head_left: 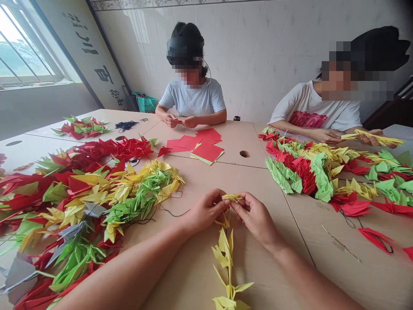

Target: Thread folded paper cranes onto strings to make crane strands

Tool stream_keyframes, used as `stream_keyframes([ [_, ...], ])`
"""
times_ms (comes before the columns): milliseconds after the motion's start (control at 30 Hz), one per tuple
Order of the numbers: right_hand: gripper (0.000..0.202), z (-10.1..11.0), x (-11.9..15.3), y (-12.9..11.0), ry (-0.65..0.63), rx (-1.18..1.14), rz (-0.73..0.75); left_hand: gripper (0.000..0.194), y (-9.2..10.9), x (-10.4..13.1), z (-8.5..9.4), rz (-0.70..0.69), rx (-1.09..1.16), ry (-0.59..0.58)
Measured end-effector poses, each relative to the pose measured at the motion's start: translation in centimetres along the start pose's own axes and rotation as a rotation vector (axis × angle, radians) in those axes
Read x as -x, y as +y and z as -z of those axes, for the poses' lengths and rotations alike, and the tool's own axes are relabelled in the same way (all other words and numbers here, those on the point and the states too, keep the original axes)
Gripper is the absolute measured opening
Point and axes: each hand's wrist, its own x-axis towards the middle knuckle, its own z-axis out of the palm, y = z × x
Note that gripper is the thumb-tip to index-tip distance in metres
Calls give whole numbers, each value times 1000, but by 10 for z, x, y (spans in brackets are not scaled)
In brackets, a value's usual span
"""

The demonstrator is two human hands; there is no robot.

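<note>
My left hand (pixel 211 210) and my right hand (pixel 256 215) meet above the middle of the table, each pinching one end of a yellow folded paper crane (pixel 231 197). From just beneath them, a string of yellow paper cranes (pixel 223 249) runs toward me along the tabletop. A short dark piece of thread or needle shows by my right fingertips; which it is I cannot tell. To the left of my left hand lies a large heap of strung cranes (pixel 138 193) in yellow, green, red and grey, with black thread (pixel 174 214) trailing from it.
Red paper squares (pixel 208 151) lie ahead of my hands, near a round table hole (pixel 245 153). At right are more strung cranes (pixel 309 172) and a long needle (pixel 341 243). One person (pixel 193 97) handles red paper opposite; another (pixel 318 107) holds yellow folded pieces at right.
</note>
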Motion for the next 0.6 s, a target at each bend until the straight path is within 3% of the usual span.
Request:
stream_keyframes([
  [133,31,1,0,0,109,-21,51,34,-2,-2,1,23,-41,88],
  [400,24,5,-3,0,212,-209,9,38,-1,0,4,98,-83,93],
  [600,24,6,-4,2,178,-203,-27,30,3,0,6,83,133,116],
])
